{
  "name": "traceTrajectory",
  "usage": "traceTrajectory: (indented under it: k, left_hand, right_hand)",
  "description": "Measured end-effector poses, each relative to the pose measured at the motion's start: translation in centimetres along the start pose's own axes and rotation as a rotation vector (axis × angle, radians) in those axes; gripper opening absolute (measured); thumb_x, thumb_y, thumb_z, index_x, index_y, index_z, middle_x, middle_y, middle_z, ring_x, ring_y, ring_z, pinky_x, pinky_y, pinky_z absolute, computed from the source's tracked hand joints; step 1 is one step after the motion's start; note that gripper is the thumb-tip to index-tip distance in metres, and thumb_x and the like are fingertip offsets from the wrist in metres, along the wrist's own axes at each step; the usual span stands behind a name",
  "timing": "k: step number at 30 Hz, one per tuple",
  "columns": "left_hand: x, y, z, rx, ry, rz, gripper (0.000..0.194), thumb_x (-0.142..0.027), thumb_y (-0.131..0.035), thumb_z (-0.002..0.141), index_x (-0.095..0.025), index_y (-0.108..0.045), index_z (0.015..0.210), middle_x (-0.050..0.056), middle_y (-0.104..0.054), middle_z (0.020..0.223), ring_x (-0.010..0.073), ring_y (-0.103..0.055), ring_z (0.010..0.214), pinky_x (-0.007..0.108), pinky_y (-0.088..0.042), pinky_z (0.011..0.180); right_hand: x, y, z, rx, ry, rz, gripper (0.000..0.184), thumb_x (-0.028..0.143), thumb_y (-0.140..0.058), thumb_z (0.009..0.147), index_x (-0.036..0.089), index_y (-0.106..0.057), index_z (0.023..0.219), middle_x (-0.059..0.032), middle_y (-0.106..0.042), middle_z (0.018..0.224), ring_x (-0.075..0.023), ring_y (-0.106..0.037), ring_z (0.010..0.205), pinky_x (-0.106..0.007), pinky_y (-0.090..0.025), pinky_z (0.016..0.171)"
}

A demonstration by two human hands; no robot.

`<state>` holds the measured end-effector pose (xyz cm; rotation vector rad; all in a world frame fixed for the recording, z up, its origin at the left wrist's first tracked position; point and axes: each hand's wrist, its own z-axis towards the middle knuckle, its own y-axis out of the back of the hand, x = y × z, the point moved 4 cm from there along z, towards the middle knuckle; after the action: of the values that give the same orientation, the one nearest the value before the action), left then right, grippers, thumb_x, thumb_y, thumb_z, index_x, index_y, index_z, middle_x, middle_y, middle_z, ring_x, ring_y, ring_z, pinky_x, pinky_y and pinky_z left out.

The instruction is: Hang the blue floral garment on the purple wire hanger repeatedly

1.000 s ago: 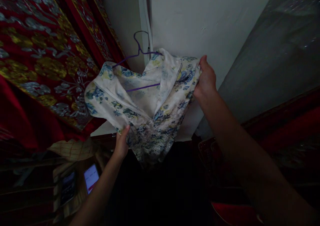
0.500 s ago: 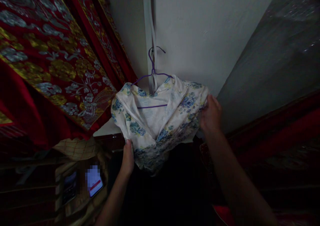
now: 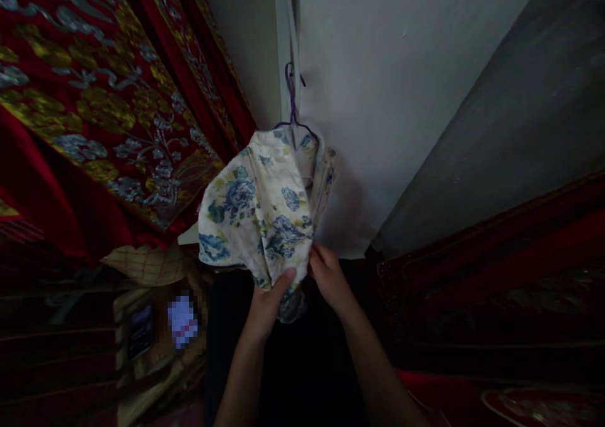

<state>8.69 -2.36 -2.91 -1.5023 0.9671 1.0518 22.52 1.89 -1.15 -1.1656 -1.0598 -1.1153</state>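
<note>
A white garment with blue and yellow flowers (image 3: 258, 216) hangs on a purple wire hanger (image 3: 292, 99) against a white strip on the wall. The garment is turned edge-on and bunched at its lower end. My left hand (image 3: 269, 301) grips that lower end, thumb over the cloth. My right hand (image 3: 328, 279) is closed on the same bunch from the right side. Both hands meet just below the garment's middle.
Red cloth with gold and silver embroidery (image 3: 94, 99) hangs at the left. A grey panel (image 3: 496, 118) slants at the right above dark red furniture (image 3: 496, 276). Two phones (image 3: 163, 326) lie on a low surface at the lower left, beside checked fabric (image 3: 146, 266).
The hanger's hook has gone onto the wall strip and the garment has turned sideways. My right hand moved from its right shoulder down to the lower end, next to my left hand.
</note>
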Motion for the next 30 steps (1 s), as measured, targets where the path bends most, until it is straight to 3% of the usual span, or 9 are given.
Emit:
traceTrajectory:
  k: [5,11,15,17,20,21,22,26,30]
  left_hand:
    - [-0.6,0.7,0.2,0.049,0.088,-0.035,0.059,-0.045,-0.086,0.072,-0.022,-0.071,0.124,0.009,-0.075,0.124,0.0312,-0.063,0.128,0.042,-0.043,0.117]
    - [-1.5,0.2,0.2,0.160,0.146,-0.035,0.054,-0.045,-0.088,0.068,-0.017,-0.076,0.113,0.010,-0.077,0.117,0.0337,-0.068,0.117,0.042,-0.050,0.107]
    - [-2.1,0.6,0.9,0.147,0.063,0.000,0.054,-0.046,-0.085,0.072,-0.015,-0.073,0.116,0.011,-0.077,0.114,0.0324,-0.067,0.120,0.044,-0.046,0.110]
    - [-2.2,1.9,1.4,-0.002,-0.083,0.126,0.053,-0.043,-0.081,0.076,-0.015,-0.070,0.120,0.012,-0.075,0.114,0.0316,-0.064,0.122,0.045,-0.043,0.112]
    - [-1.6,3.6,0.6,-0.409,-0.396,0.428,0.057,-0.033,-0.073,0.082,-0.014,-0.058,0.133,0.016,-0.064,0.130,0.0319,-0.055,0.131,0.050,-0.036,0.117]
    - [-1.1,3.4,-0.1,-0.466,-0.495,0.519,0.060,-0.030,-0.071,0.083,-0.015,-0.052,0.138,0.018,-0.058,0.137,0.0320,-0.050,0.136,0.051,-0.033,0.118]
    - [-0.5,2.7,-0.8,-0.446,-0.582,0.587,0.062,-0.027,-0.067,0.085,-0.015,-0.047,0.143,0.019,-0.052,0.143,0.0316,-0.045,0.139,0.051,-0.031,0.119]
    - [1.7,-1.0,-1.9,0.013,-0.661,0.559,0.039,-0.024,-0.053,0.094,-0.018,-0.053,0.133,0.015,-0.060,0.131,0.0267,-0.057,0.122,0.042,-0.045,0.106]
    - [0.8,-1.3,-0.4,0.016,-0.599,0.520,0.015,-0.029,-0.054,0.096,-0.018,-0.064,0.096,0.007,-0.067,0.093,0.0211,-0.064,0.089,0.032,-0.048,0.082]
  right_hand:
    - [-0.7,0.2,-1.8,-0.005,-0.084,0.015,0.043,0.063,-0.062,0.086,0.024,-0.054,0.071,0.0032,-0.048,0.054,-0.0132,-0.039,0.047,-0.027,-0.032,0.046]
    - [0.5,-0.3,-2.2,0.007,-0.126,0.026,0.037,0.060,-0.065,0.082,0.024,-0.061,0.080,0.0015,-0.055,0.058,-0.0154,-0.047,0.049,-0.029,-0.034,0.046]
    - [1.5,-0.1,-2.6,-0.044,-0.051,0.023,0.031,0.051,-0.064,0.083,0.023,-0.056,0.072,0.0019,-0.057,0.058,-0.0129,-0.046,0.050,-0.026,-0.034,0.047]
    - [1.4,0.1,-2.9,-0.089,-0.010,0.031,0.030,0.047,-0.061,0.084,0.022,-0.054,0.070,0.0017,-0.058,0.058,-0.0113,-0.045,0.050,-0.025,-0.034,0.047]
    - [0.7,-0.2,-3.1,-0.096,-0.029,0.024,0.030,0.047,-0.058,0.084,0.022,-0.053,0.068,0.0027,-0.055,0.055,-0.0104,-0.043,0.048,-0.024,-0.032,0.046]
    - [0.4,-0.4,-3.1,-0.074,-0.044,0.013,0.030,0.047,-0.058,0.083,0.022,-0.053,0.067,0.0034,-0.053,0.053,-0.0103,-0.042,0.047,-0.024,-0.031,0.046]
    - [0.2,-0.7,-3.1,-0.044,-0.054,0.000,0.030,0.046,-0.059,0.082,0.022,-0.053,0.066,0.0041,-0.050,0.051,-0.0102,-0.041,0.046,-0.024,-0.031,0.045]
    - [0.2,-1.8,-3.3,0.086,-0.040,-0.074,0.031,0.041,-0.059,0.083,0.021,-0.052,0.060,0.0048,-0.045,0.048,-0.0097,-0.041,0.045,-0.024,-0.035,0.047]
    - [0.4,-2.3,-3.6,0.176,-0.089,-0.089,0.032,0.043,-0.059,0.084,0.020,-0.056,0.062,0.0043,-0.048,0.044,-0.0089,-0.042,0.041,-0.023,-0.033,0.045]
